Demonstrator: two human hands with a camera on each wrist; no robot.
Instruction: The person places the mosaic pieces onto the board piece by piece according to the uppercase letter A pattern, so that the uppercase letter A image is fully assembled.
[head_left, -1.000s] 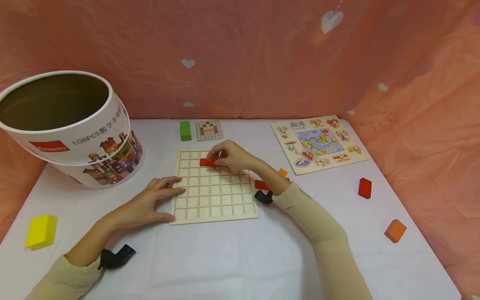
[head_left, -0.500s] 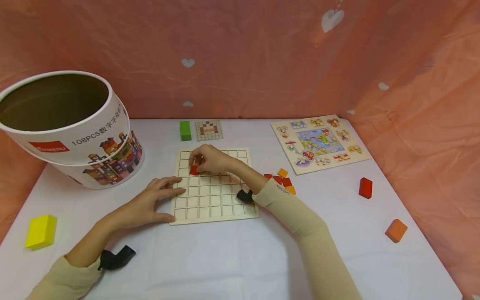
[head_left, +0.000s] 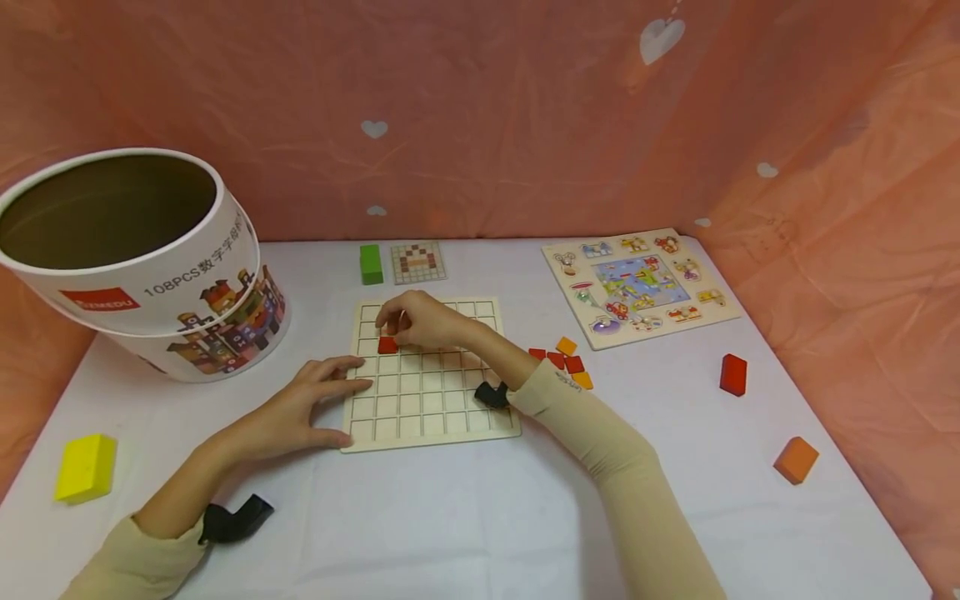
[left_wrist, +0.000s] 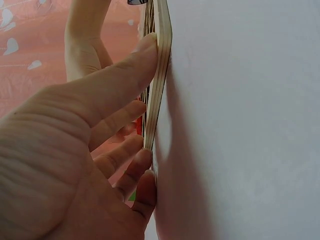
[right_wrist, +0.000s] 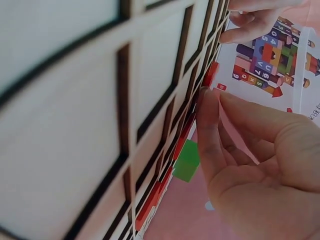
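Observation:
A wooden grid board point(head_left: 431, 392) lies flat on the white table. My right hand point(head_left: 392, 325) reaches over its far left part, and its thumb and forefinger pinch a small red tile point(head_left: 387, 345) that sits in a cell of the third row. The right wrist view shows the same red tile point(right_wrist: 211, 73) just past the fingertips point(right_wrist: 206, 100), with more red pieces point(right_wrist: 152, 197) edge-on in the board. My left hand point(head_left: 330, 402) rests spread against the board's left edge, with its thumb at the near corner. The left wrist view shows the thumb point(left_wrist: 135, 60) pressed on the board's rim point(left_wrist: 162, 75).
A big open paper tub point(head_left: 142, 258) stands at the left. Beyond the board lie a green block point(head_left: 371, 263) and a pattern card point(head_left: 418, 262). Loose red and orange tiles point(head_left: 564, 360) sit right of the board, then a picture puzzle point(head_left: 637, 287), a red block point(head_left: 732, 374), an orange block point(head_left: 795, 460). A yellow block point(head_left: 85, 467) lies near left.
My right hand has moved left along the board with the red tile, from the row's middle to a cell near the left edge, and the tile now shows more. The left hand has stayed put.

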